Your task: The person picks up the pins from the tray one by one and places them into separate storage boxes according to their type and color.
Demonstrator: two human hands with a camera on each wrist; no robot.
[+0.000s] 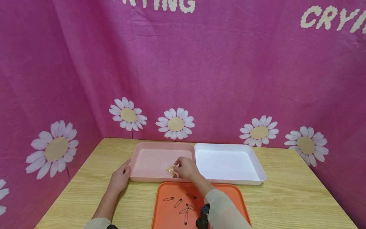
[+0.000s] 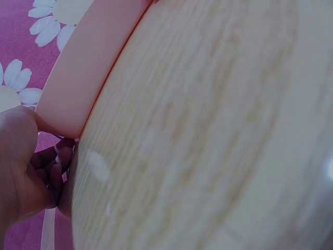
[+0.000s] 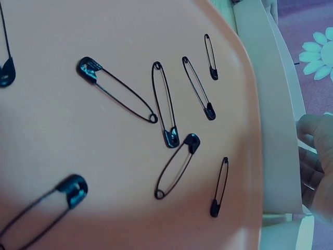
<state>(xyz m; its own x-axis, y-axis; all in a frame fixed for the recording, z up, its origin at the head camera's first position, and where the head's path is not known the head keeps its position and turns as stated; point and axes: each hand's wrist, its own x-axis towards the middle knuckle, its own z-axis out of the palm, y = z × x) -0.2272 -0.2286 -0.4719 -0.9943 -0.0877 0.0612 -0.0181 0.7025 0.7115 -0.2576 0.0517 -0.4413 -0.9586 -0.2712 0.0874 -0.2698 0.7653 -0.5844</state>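
My right hand [image 1: 186, 168] is over the front of the pink tray [image 1: 160, 152], its fingers bent at a small heap of gold pins [image 1: 170, 170]. Whether a pin is pinched between thumb and forefinger cannot be made out. In the right wrist view, part of that hand [image 3: 318, 166] shows past the tray's wall, with fingers curled and their tips hidden. My left hand [image 1: 120, 176] rests against the outer left side of the pink tray. Its fingers [image 2: 56, 161] are loosely bent beside the tray's corner in the left wrist view. Black safety pins [image 3: 165, 107] lie scattered on the orange tray [image 1: 160, 216].
A white tray [image 1: 226, 162] stands directly right of the pink one. The orange tray sits in front of both, under my right forearm. All are on a wooden table [image 1: 288, 194], with a magenta daisy-print cloth [image 1: 217, 79] behind and at the sides.
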